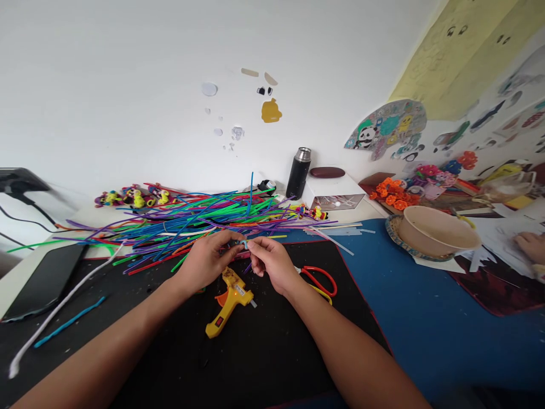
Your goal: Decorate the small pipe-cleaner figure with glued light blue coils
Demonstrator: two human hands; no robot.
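My left hand and my right hand meet over the black mat, fingertips pinched together. Between them is a small curled piece of light blue pipe cleaner, gripped from both sides and partly hidden by the fingers. Just below lies a yellow hot glue gun with an orange trigger and a glue stick poking out its back. Scissors with red and yellow handles rest beside my right wrist. A big heap of coloured pipe cleaners spreads behind my hands.
On the left are a dark phone, a long white pipe cleaner and a blue twisted one. A black thermos stands by a white box. To the right are a beige bowl and another person's hand.
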